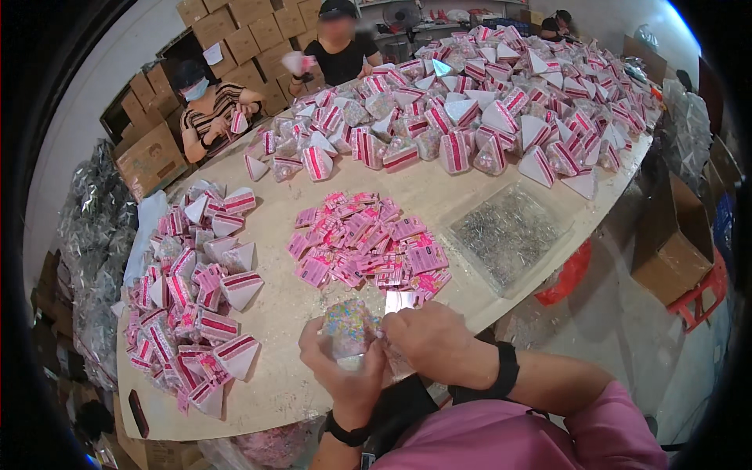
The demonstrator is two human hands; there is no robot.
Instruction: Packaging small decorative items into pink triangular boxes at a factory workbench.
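At the near edge of the table, my left hand [348, 384] is wrapped around a cake-slice-shaped piece [349, 325] with multicoloured speckles on its upper side. My right hand [435, 341] is closed at the piece's right edge; what its fingers pinch is too small to make out. Just beyond my right fingers shows a pale, shiny card [400, 301]. Ahead of both hands lies a loose heap of small pink printed cards [368, 239].
Finished-looking cake-slice pieces are piled at left [196, 290] and heaped across the far side [470, 117]. A shallow clear tray [454, 227] of small metallic bits stands at right. Two people [341, 47] [215, 110] sit opposite. A cardboard box [674, 243] sits beyond the right edge.
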